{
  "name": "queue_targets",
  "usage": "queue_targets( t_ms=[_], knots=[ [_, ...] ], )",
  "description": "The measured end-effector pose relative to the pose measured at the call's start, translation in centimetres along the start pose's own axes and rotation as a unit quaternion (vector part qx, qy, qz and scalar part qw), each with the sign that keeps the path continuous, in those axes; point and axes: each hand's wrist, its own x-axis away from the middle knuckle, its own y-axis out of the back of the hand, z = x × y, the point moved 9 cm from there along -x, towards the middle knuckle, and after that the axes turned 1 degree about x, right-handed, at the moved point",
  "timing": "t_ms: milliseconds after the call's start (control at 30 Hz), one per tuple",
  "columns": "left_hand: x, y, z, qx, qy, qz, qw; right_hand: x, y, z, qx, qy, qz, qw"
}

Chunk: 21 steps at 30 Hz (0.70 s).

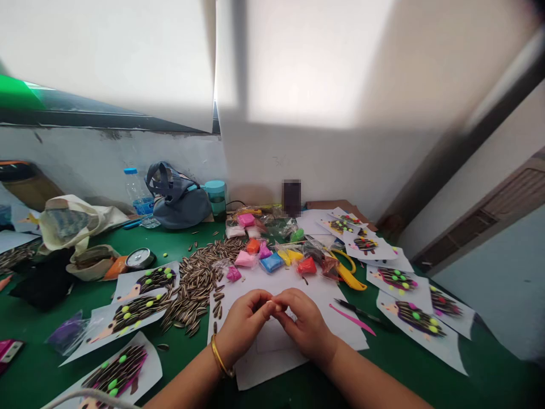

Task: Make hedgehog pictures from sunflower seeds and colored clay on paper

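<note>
My left hand [248,322] and my right hand [305,325] meet at the fingertips above a white paper sheet [272,369]. Both are pinched closed, and a small pale bit may sit between them; the fingers hide what it is. Faint pencil lines show on the sheet below. Just beyond lie bags of coloured clay: blue [271,262], red [306,266], light pink [246,259] and brown [330,267]. A heap of striped sunflower seeds [198,284] spreads left of the sheet. To the right are a black pen [355,309] and a pink plastic clay knife [351,320].
Paper hedgehog pictures with seed spines lie at left [123,369] and right [419,324]. Yellow-handled scissors [351,278] rest behind the pen. Along the wall stand a blue-grey bag [181,199], a teal-lidded cup [216,200] and a water bottle [136,193]. A round tin [140,259] sits left.
</note>
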Motion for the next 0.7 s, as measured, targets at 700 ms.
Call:
queue_targets(
  t_ms=[700],
  knots=[
    [0.1,0.75,0.23,0.001,0.019,-0.06,0.998,-0.04,0.13,0.26,0.02,0.007,-0.003,1.0]
  ],
)
